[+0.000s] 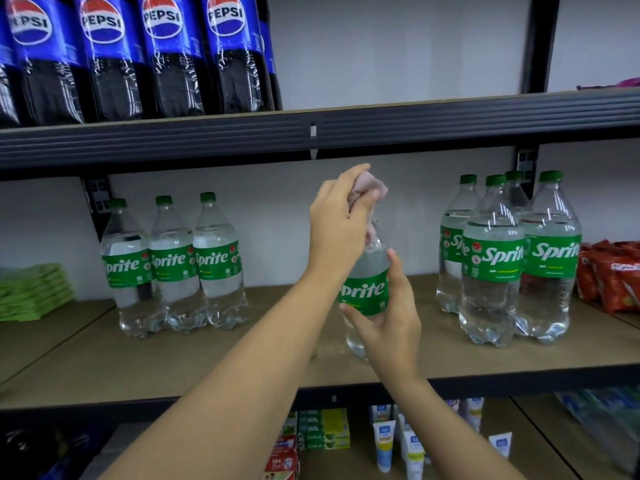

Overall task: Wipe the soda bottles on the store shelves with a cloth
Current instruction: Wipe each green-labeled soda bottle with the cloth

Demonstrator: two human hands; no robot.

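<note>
Between shelf rows, hand-held Sprite bottle [363, 289] of clear soda.

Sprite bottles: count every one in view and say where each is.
8. Three stand at the left, one is held in the hands, and four cluster at the right; others may hide behind those.
</note>
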